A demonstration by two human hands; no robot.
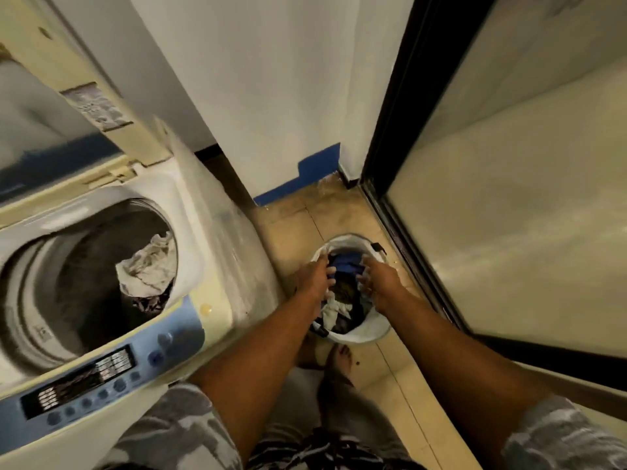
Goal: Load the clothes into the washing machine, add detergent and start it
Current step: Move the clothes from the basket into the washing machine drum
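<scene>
Both arms are reaching straight down, forearms nearly parallel. The left hand [314, 278] and right hand [380, 283] are sinking into a basket [373, 334] on the floor [339, 212], one at each side of the pile. The left fingers [329, 273] are curling onto the clothes [342, 300]; the right fingers [364, 284] are bending inward against them, though motion blur is hiding whether they are clamping any cloth.

The basket is round with a pale, soft-looking wall. The clothes inside are crumpled: a blue piece on top, dark fabric in the middle, a white piece near the front rim.

The washer [217, 266] is standing to the left, its lid [61, 106] raised. Its drum [40, 283] is showing ribbed grey walls, and a rumpled whitish cloth [149, 266] is lying inside over something dark. The control panel [101, 378] is blue with round buttons. The floor is tan tile.
</scene>
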